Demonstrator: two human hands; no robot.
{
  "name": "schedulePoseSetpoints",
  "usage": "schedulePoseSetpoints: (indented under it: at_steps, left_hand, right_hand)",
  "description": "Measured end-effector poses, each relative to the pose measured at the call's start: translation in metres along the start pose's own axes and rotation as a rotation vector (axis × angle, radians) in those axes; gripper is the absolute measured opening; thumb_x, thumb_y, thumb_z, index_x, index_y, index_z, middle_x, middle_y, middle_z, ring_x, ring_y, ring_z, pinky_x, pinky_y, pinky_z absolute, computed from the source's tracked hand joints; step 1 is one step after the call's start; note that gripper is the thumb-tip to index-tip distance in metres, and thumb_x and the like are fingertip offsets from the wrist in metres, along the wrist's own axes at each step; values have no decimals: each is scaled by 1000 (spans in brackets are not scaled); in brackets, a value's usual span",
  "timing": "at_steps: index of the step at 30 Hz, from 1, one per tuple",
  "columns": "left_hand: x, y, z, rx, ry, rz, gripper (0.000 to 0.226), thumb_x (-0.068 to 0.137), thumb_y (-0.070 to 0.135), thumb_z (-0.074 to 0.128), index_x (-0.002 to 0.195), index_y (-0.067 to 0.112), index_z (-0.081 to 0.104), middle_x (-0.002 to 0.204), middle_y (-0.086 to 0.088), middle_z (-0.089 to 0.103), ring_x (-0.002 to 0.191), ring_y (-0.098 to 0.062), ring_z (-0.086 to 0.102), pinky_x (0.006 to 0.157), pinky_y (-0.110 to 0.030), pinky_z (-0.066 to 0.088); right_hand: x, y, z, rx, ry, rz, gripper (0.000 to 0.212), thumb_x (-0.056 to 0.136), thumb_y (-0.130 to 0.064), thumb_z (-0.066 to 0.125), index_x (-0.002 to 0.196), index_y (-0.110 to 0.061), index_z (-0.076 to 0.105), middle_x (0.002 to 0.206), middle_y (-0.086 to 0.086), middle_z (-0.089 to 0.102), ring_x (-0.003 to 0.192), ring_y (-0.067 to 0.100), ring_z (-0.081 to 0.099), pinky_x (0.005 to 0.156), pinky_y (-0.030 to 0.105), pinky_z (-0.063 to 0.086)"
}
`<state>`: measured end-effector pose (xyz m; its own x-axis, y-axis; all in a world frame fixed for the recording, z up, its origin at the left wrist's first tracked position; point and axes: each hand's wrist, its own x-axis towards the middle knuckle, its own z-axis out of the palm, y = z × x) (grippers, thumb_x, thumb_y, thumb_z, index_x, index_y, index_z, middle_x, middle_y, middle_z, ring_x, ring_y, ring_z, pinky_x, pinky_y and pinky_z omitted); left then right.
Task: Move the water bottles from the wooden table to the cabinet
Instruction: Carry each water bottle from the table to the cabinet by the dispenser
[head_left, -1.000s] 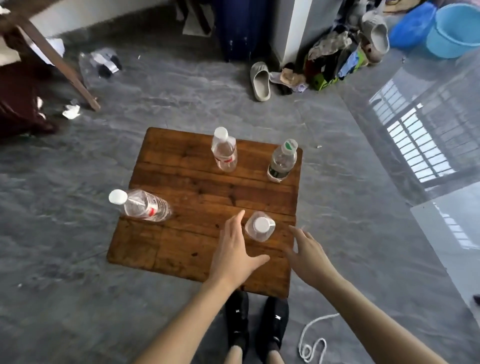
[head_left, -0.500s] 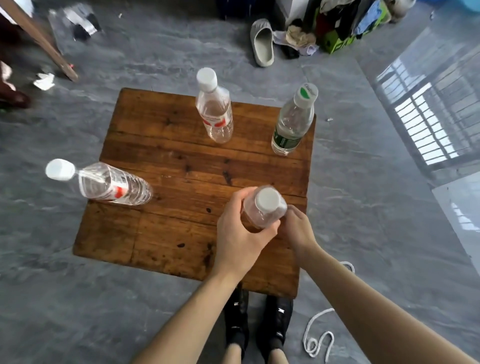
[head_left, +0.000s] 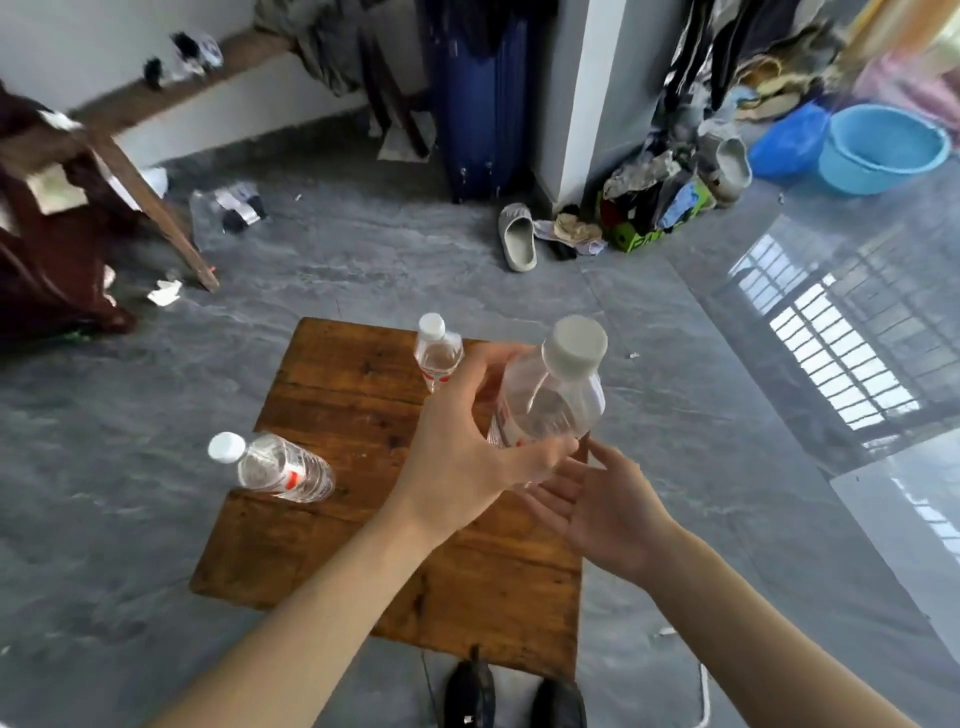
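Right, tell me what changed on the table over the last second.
The left hand took hold of the near bottle and lifted it off the table; it now grips it in the air. The right hand let go and now lies open under it. The left bottle and far bottle stayed standing. The green-capped bottle is now hidden behind the lifted one.

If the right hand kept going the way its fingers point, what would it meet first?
Likely the bottom of the bottle held in the left hand. The right hand, open, points straight at it, though depth is unclear.
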<state>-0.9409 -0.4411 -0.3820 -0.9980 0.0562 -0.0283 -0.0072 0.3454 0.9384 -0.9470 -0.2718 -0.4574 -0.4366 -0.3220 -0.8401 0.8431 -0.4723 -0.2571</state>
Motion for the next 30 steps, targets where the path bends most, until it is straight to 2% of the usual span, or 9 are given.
schedulePoseSetpoints:
  at_steps: [3,6,8,12,14,17,20,24,30]
  left_hand:
    - [6,53,-15,-37,-27,38,70,67,32,92,127,24,57,113,14,69,107,-7,67,87,-17,51]
    - [8,108,-31,-28,-46,63,77,63,47,93,129,31,55,120,11,69,112,-11,67,94,-26,55]
    - [7,144,-43,-26,-66,78,75,62,48,90,127,34,56,121,9,70,114,-15,68,98,-35,56]
    - [1,222,-62,-45,-116,97,81,54,55,93,124,35,57,120,5,72,115,-17,69,101,-46,55]
    - [-3,263,-64,-63,-167,109,82,55,56,93,124,31,58,119,1,73,113,-20,70,99,-50,56]
    - [-9,320,-59,-45,-244,160,77,59,40,94,125,24,58,115,2,74,108,-20,72,95,-45,59]
    - [-14,364,-48,-23,-334,205,74,63,25,95,126,21,57,115,1,75,107,-19,73,97,-48,58]
    - [-24,409,-27,25,-469,294,78,58,36,97,125,29,57,117,4,74,110,-16,72,100,-48,56]
    - [-54,450,0,38,-631,467,77,59,39,92,126,33,55,119,7,73,108,-14,72,97,-38,59]
  right_hand:
    - [-44,-20,16,13,-59,3,60,102,-45,34,135,2,52,128,24,63,120,35,60,101,43,49]
    - [-94,-40,30,15,-117,-8,62,101,-47,36,133,3,53,126,23,65,115,34,63,98,42,53]
    - [-128,-53,37,7,-154,-12,61,101,-47,36,131,3,55,123,21,67,110,32,65,92,40,55]
    - [-201,-67,49,38,-228,-53,62,101,-46,35,131,6,52,127,24,64,121,35,61,95,41,54]
    - [-240,-70,53,67,-254,-102,61,101,-45,37,127,7,54,125,25,65,119,36,62,93,42,54]
    - [-288,-71,52,123,-251,-184,60,99,-44,42,127,8,54,123,26,65,112,37,64,91,45,56]
    - [-332,-72,43,169,-258,-258,65,99,-46,42,137,7,47,133,27,59,122,38,59,100,43,52]
    - [-389,-63,31,234,-231,-371,65,100,-47,38,134,7,51,131,27,60,127,38,55,98,42,51]
    - [-448,-22,16,382,-108,-542,61,101,-46,37,135,3,50,124,27,65,106,40,68,80,45,61]
